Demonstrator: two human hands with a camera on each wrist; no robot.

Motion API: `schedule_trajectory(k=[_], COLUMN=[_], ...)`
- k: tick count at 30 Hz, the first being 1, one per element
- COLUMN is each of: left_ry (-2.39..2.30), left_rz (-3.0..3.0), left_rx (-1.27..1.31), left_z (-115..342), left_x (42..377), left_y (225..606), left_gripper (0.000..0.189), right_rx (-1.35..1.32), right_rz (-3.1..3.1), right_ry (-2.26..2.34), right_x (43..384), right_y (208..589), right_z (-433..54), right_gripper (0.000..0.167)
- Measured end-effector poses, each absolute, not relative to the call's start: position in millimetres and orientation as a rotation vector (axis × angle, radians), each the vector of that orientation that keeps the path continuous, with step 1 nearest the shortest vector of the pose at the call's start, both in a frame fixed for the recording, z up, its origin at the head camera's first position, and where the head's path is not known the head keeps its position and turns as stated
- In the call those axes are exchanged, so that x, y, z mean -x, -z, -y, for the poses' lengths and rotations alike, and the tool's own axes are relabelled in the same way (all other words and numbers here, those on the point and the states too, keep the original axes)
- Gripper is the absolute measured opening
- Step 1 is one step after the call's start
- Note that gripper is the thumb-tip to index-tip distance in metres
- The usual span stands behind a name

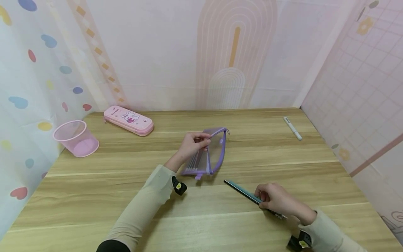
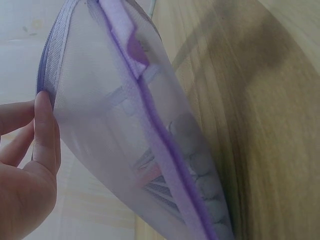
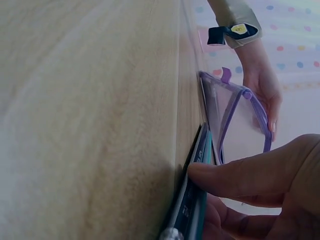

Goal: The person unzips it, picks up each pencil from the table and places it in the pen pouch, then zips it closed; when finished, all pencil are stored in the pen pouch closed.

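A see-through purple mesh zipper pouch [image 1: 217, 150] lies on the table with its zipped mouth gaping to the right. My left hand [image 1: 190, 145] pinches the pouch's upper edge at the zipper and lifts it. Through the mesh [image 2: 95, 130], several slim sticks with rounded grey ends show inside, too blurred to name. My right hand [image 1: 278, 199] holds pens [image 1: 240, 190], a black one and a teal one side by side, between thumb and fingers. In the right wrist view the pens [image 3: 195, 195] point toward the pouch's open mouth, low over the table and apart from it.
A pink pencil case [image 1: 129, 120] with a rabbit print lies at the back left. Beside it a pink transparent cup [image 1: 78, 140] stands near the left edge. A white pen [image 1: 292, 128] lies at the back right. Printed curtains [image 1: 151, 52] enclose the table.
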State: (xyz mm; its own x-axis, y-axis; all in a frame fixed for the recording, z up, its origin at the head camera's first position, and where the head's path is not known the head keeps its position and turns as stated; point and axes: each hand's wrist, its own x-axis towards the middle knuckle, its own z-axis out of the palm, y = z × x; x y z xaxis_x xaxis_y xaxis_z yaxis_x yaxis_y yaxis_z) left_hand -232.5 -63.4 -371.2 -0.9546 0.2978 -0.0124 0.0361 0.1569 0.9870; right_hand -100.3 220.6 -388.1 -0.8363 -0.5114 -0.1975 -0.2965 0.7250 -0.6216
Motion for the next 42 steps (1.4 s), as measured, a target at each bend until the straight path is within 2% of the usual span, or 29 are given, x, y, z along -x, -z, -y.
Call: schedule_trajectory(k=[18,32,37,42], left_ry=[-1.865,-1.876,-1.885,-1.889], left_rz=[-2.219,-2.212,-2.216,-2.231], left_rx=[-0.31,-0.299,-0.291,-0.308], left_z=[63,64,66,66], left_x=[234,236,235,234], left_y=[374,375,374,373], left_gripper=[0.024,0.024,0.024,0.024], right_rx=[0.663,0.696,0.735,0.637], right_rz=[-2.55,-2.584,-2.526,-2.422], right_ry=[0.89,0.868,0.996,1.283], right_x=[105,122,133,145], right_y=[386,390,388,386], right_z=[-221,-216,-215,-210], right_gripper=[0.016,0.024,0.032,0.043])
